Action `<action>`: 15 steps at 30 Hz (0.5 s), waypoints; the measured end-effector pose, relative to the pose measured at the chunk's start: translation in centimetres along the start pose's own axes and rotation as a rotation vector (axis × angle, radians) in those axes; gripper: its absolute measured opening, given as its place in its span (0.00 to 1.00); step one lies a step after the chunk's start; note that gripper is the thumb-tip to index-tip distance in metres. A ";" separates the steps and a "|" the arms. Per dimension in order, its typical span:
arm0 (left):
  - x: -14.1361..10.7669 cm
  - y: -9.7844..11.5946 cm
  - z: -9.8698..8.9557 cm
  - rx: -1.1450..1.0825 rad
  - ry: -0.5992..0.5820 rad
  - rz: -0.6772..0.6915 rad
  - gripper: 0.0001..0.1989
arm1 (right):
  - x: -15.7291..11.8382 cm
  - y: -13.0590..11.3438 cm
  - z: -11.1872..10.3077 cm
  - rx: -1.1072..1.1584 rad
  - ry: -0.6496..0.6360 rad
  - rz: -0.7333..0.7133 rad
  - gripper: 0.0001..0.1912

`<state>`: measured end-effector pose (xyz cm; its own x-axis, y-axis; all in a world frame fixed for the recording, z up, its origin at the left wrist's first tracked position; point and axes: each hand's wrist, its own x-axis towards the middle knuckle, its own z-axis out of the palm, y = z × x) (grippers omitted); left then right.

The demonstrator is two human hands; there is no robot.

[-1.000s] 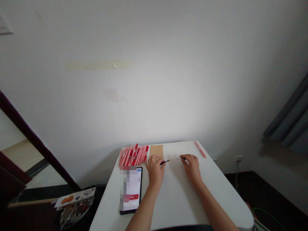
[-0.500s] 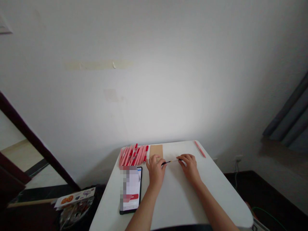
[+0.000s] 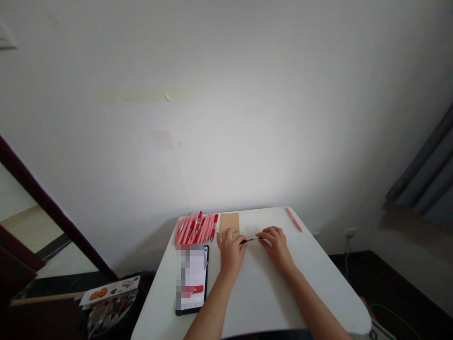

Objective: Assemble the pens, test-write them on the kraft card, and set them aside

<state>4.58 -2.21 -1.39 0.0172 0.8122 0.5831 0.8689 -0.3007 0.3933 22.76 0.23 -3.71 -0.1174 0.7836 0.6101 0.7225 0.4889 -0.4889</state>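
Note:
Above the middle of the white table, both hands pinch opposite ends of a thin pen, dark at its ends with a pale, clear-looking middle. My left hand has its fingers closed on the black left end. At the other end my right hand grips with thumb and fingertips, covering the tip. Whether the pen is one piece or two joined parts I cannot make out. Just behind my left hand lies a brown paper notebook or card, partly hidden by the fingers.
Many pink and red pens lie in a pile at the back left. A phone with a lit screen lies in front of them. One pink pen rests near the back right edge. A bin stands left of the table.
My hands have come slightly closer together, the right one shifting left and the left one a little right. Less of the pen's pale middle shows between them.

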 end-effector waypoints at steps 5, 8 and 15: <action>0.0 -0.1 0.1 0.002 -0.014 -0.001 0.06 | 0.0 -0.2 -0.1 -0.001 -0.016 0.002 0.11; 0.0 -0.1 0.1 -0.001 -0.019 0.006 0.06 | 0.0 -0.2 -0.1 -0.010 -0.030 0.001 0.11; 0.0 0.2 -0.2 -0.015 -0.026 0.017 0.05 | 0.0 0.2 0.1 -0.019 -0.039 -0.005 0.11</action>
<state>4.63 -2.31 -1.19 0.0446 0.8198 0.5710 0.8608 -0.3215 0.3944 22.83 0.31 -3.85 -0.1476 0.7958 0.5873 0.7343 0.4860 -0.4739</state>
